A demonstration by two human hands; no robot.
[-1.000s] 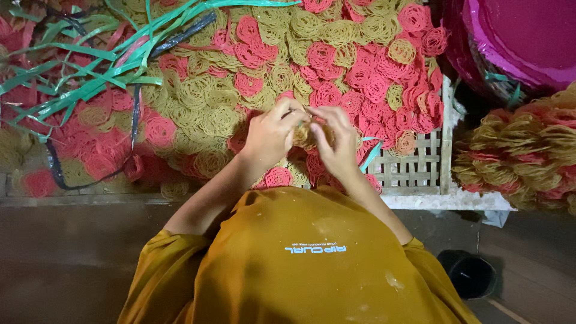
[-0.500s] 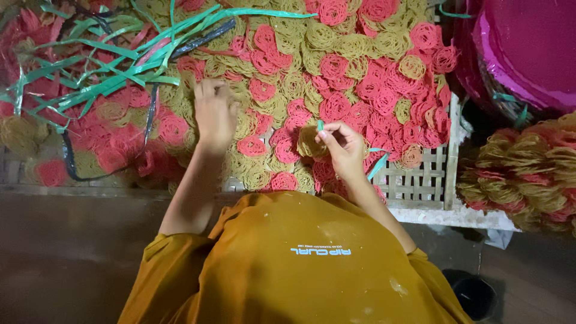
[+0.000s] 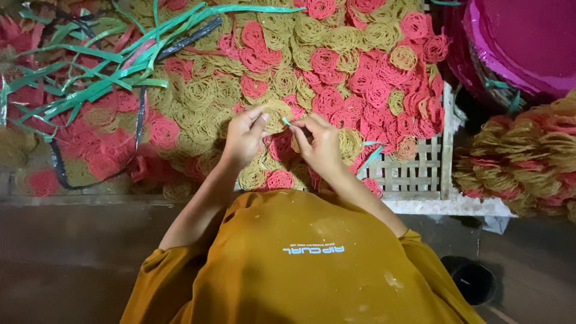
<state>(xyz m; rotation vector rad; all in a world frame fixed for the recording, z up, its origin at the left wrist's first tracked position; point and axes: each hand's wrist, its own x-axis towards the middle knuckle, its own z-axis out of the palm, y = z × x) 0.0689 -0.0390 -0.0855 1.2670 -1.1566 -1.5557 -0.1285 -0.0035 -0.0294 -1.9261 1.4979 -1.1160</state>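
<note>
The right hand [image 3: 321, 144] pinches a thin green strip [image 3: 287, 122] whose free end points leftward at the left hand [image 3: 245, 139]. That hand's grip pinches a yellow coil [image 3: 277, 114] just beside the strip.

Thin green strip [image 3: 287, 122] pinched above yellow noodle coil [image 3: 277, 114].

A: What colours are the noodle coils [image 3: 336, 66]?
B: Red-pink and straw-yellow, mixed in patches, each a lacy spiral.
A: And left of them?
B: Green plastic strips [image 3: 90, 90], with a black strip [image 3: 141, 120] among them.
A: To the coils' right?
B: A magenta tray stack [image 3: 528, 42]. Below them, a mustard-orange shirt [image 3: 300, 264] with pale flecks.
</note>
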